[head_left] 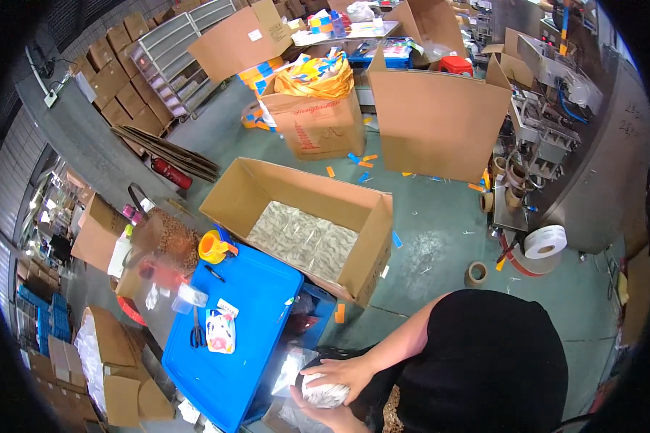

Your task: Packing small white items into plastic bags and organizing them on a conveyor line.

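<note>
- While the bundle (325,393) of clear packets sits between both hands, press evenly from top and bottom so the packets stay aligned.
- Bundle location: at the lower edge of view, just right of the blue lid (231,339), in front of the person's dark top.
- Left hand (318,413): palm up beneath the bundle, cupping it.
- Right hand (343,373): palm down on top, fingers spread, forearm angled in from the right.
- Both hands are clamped on the bundle, facing each other.
</note>
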Demonstrator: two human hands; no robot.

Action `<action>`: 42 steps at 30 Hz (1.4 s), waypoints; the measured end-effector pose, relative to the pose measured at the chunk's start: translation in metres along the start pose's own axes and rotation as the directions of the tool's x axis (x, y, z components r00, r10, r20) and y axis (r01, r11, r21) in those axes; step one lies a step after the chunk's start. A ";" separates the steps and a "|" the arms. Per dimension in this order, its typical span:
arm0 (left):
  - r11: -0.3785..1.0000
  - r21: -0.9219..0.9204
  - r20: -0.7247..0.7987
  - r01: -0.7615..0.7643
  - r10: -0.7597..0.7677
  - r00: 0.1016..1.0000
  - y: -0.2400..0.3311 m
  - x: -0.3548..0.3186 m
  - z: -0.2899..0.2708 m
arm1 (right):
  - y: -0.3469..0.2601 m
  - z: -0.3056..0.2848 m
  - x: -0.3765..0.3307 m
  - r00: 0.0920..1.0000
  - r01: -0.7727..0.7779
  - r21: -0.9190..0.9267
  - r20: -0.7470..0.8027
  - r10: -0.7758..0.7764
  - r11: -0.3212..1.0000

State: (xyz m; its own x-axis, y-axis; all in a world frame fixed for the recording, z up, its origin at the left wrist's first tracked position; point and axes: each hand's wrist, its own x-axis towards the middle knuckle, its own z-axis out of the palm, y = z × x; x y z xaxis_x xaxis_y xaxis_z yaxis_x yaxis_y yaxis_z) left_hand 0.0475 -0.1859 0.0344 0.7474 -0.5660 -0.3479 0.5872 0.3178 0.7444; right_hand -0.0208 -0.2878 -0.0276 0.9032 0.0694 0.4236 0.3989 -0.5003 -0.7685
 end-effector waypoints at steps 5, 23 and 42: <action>0.993 0.107 -0.091 -0.058 0.068 0.994 -0.003 -0.033 0.001 | -0.012 -0.006 -0.008 0.986 0.061 -0.028 0.158 -0.056 0.998; 0.964 0.257 -0.122 -0.070 0.105 0.987 -0.014 -0.053 -0.030 | -0.013 0.022 -0.005 0.969 0.244 0.145 -0.067 -0.237 0.959; 0.925 0.346 -0.168 -0.157 0.226 0.960 -0.034 -0.054 -0.045 | -0.006 0.035 0.001 0.980 0.188 0.174 0.031 -0.196 0.967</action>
State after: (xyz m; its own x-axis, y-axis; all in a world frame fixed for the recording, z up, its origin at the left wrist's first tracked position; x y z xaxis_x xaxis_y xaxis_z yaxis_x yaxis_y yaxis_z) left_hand 0.0011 -0.1317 0.0023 0.9021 -0.3434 -0.2613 0.3180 0.1199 0.9405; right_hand -0.0164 -0.2546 -0.0394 0.8119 0.1925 0.5511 0.5828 -0.3205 -0.7467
